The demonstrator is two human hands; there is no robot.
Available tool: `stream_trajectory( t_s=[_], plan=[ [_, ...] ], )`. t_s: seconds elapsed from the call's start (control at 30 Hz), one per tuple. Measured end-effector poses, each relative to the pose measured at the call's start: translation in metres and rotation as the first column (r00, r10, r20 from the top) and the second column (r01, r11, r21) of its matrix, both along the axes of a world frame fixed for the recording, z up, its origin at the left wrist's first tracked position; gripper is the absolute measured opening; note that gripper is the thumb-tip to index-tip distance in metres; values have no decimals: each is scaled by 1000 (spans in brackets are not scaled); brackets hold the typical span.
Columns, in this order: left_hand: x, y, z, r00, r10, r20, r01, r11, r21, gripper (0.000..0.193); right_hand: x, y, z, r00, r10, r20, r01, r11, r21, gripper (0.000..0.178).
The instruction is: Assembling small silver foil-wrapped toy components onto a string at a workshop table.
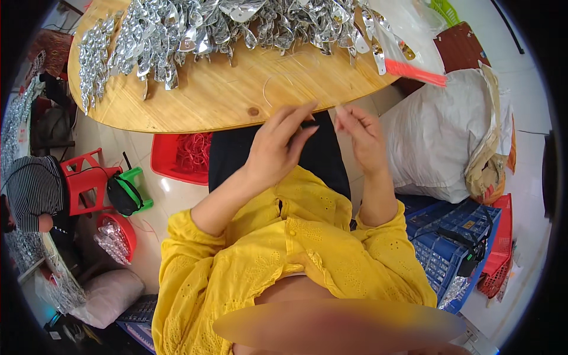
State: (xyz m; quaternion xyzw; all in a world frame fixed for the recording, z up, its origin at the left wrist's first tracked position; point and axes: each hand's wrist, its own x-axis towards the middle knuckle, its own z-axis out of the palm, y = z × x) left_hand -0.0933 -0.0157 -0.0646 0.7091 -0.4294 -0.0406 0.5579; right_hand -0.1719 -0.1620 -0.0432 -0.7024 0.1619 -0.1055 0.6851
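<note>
1. Two bare hands meet close together but apart at the centre of the frame, just off the near edge of the wooden tabletop [201,109], probably so the elbows can hang bent and relaxed.
2. Left hand [278,142]: partly open, thumb and extended fingers spread with a gap between them; whether it has hold of anything fine, I cannot tell.
3. Right hand [362,133]: fingers curled, thumb and forefinger brought nearly together as if in a pinch; any thread between them is too small to make out.
4. A thin pale thread [264,89] curves over the wood just above the left hand, seemingly within easy reach.
5. Silver leaf-shaped pieces [157,47] lie in overlapping strands across the top of the frame, likely spread lengthwise to avoid tangling.
6. A red-pink fibre bundle [414,72] lies along the table's edge at upper right.
7. Below the tabletop, left of centre, a red tub [161,164] contains red cords [192,152], perhaps to confine loose lengths beside the legs.
</note>
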Motion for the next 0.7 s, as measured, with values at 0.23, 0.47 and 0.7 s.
stream_trajectory(
  t_s=[0.23,0.47,0.7],
  plan=[
    [37,-23,-3,948,38,315,-114,967,228,65,62,-28,33,827,98,554,35,974,-225,20],
    [53,-9,-14,950,94,299,-155,971,185,71,86,-47,93,708,121,696,-347,917,195,19],
    [78,0,20,967,223,124,-219,975,-46,45,46,-28,96,874,83,479,118,920,-374,20]
  ],
)
